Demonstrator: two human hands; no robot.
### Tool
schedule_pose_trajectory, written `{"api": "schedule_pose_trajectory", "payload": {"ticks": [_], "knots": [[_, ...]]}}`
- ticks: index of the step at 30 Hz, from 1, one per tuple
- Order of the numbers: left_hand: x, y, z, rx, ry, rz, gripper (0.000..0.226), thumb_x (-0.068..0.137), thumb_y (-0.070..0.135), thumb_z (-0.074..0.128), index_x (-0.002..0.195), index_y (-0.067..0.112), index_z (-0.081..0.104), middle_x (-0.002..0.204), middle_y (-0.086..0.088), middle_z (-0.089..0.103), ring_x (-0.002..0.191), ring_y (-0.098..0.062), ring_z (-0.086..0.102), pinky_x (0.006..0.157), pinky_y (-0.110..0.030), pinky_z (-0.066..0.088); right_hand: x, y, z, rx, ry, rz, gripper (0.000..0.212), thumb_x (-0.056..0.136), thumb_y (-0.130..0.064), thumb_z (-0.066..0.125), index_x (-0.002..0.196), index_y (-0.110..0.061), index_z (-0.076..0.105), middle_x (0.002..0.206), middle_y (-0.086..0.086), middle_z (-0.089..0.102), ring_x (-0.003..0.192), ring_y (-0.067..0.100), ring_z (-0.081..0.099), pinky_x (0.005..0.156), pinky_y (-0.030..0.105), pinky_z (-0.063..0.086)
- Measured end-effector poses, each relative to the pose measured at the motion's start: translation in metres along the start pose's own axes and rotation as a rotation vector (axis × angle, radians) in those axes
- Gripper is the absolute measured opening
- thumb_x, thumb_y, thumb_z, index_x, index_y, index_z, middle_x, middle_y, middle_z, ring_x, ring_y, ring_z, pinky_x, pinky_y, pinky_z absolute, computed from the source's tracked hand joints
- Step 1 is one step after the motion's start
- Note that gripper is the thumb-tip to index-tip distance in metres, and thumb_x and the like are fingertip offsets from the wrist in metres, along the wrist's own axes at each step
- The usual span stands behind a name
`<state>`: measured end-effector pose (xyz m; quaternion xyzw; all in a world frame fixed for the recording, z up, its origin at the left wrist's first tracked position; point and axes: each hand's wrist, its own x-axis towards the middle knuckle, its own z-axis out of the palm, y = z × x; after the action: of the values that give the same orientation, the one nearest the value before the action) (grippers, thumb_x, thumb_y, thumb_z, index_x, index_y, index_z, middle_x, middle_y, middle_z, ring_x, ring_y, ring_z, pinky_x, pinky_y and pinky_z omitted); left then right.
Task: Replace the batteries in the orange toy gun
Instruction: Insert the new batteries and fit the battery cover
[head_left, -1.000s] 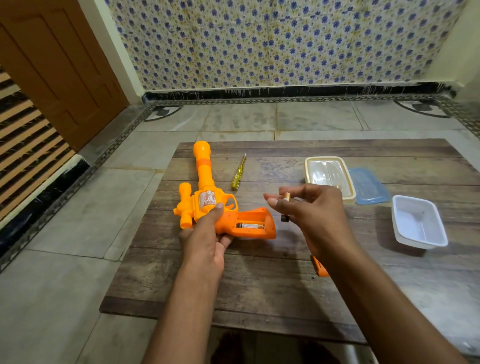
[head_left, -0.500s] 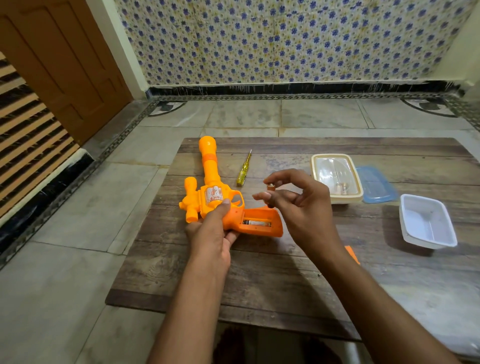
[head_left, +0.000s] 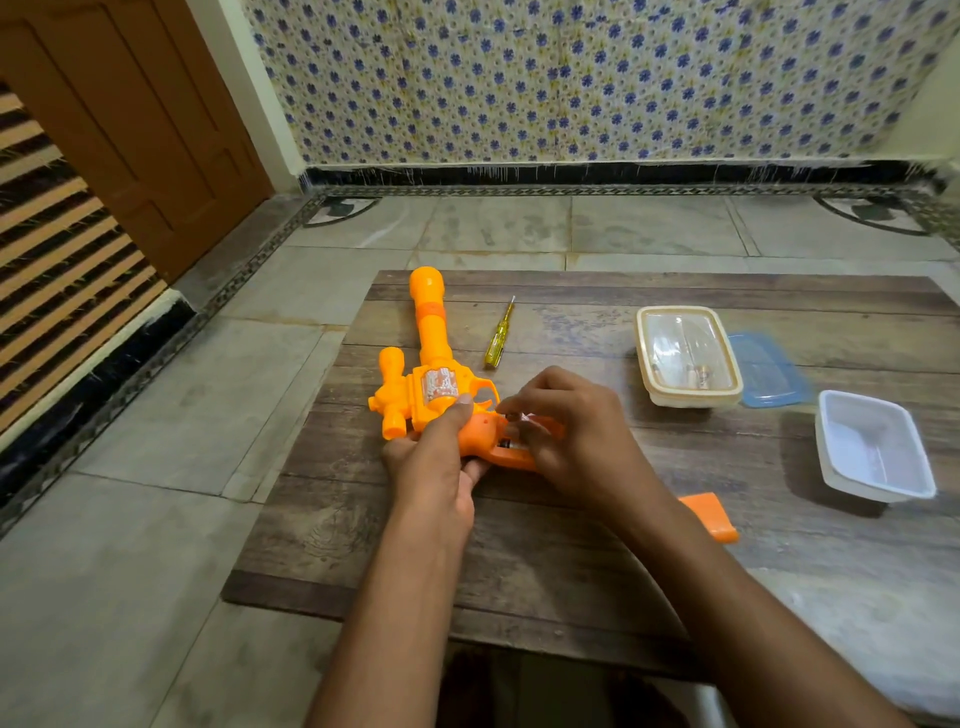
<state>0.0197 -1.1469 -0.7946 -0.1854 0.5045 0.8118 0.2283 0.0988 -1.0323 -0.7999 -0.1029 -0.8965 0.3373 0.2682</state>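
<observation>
The orange toy gun (head_left: 428, 364) lies on the wooden table (head_left: 571, 545), barrel pointing away from me. My left hand (head_left: 434, 457) grips its body near the trigger, thumb on top. My right hand (head_left: 566, 431) is down over the open battery compartment in the grip, its fingertips pinching a battery (head_left: 524, 418) against the compartment. Another battery shows inside, mostly hidden by my fingers. The orange battery cover (head_left: 709, 517) lies loose on the table to the right of my right forearm.
A yellow screwdriver (head_left: 500, 335) lies beside the barrel. A cream container (head_left: 688, 356) holding batteries stands at the right, a blue lid (head_left: 769, 371) beside it. Nearer the right edge sits a white tray (head_left: 872, 447). Tiled floor surrounds the low table.
My right hand has come down from above the table with the battery and now rests on the gun's open grip. My left hand has kept its hold on the gun.
</observation>
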Motion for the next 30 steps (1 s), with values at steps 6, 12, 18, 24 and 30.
{"api": "schedule_pose_trajectory", "payload": {"ticks": [6,12,18,24,30], "knots": [[0.000,0.001,0.001,-0.033,0.013,-0.029,0.050,0.084,-0.002,0.077,0.129,0.009,0.059,0.121,-0.019,0.070,0.105,-0.039,0.071,0.064,-0.046,0.063,0.000,-0.005,0.006,0.129,0.050,0.137,0.008,0.085,-0.023,0.079,0.087,-0.016,0.082,0.087,-0.003,0.071,0.082,0.008,0.066,0.072,0.019,0.048],[0.001,0.000,0.002,-0.034,0.011,-0.021,0.056,0.084,-0.004,0.076,0.134,0.011,0.057,0.123,-0.019,0.070,0.106,-0.039,0.071,0.066,-0.050,0.062,0.003,-0.008,0.008,0.316,0.018,0.425,0.006,0.079,-0.016,0.083,0.077,-0.021,0.081,0.073,-0.006,0.075,0.076,0.006,0.067,0.068,0.025,0.048],[0.000,-0.001,0.003,-0.038,0.010,-0.013,0.053,0.084,-0.006,0.076,0.132,0.010,0.059,0.120,-0.015,0.070,0.100,-0.033,0.071,0.068,-0.050,0.060,0.008,-0.005,0.005,0.367,-0.036,0.559,0.008,0.076,-0.010,0.084,0.072,-0.014,0.078,0.070,0.003,0.076,0.078,0.023,0.074,0.077,0.046,0.059],[-0.003,-0.001,0.006,-0.021,0.049,-0.020,0.054,0.083,-0.005,0.077,0.131,0.011,0.059,0.124,-0.014,0.069,0.106,-0.033,0.069,0.064,-0.045,0.058,0.010,-0.008,0.003,0.375,-0.038,0.628,0.014,0.072,0.002,0.077,0.068,-0.012,0.077,0.069,0.005,0.075,0.074,0.017,0.071,0.065,0.031,0.053],[-0.002,-0.001,0.006,0.007,0.044,-0.024,0.051,0.083,-0.004,0.077,0.130,0.009,0.061,0.123,-0.016,0.070,0.109,-0.035,0.069,0.065,-0.045,0.058,0.008,-0.010,0.004,0.427,-0.019,0.661,0.018,0.071,0.004,0.077,0.067,-0.014,0.074,0.071,0.004,0.074,0.072,0.013,0.067,0.064,0.030,0.050]]}}
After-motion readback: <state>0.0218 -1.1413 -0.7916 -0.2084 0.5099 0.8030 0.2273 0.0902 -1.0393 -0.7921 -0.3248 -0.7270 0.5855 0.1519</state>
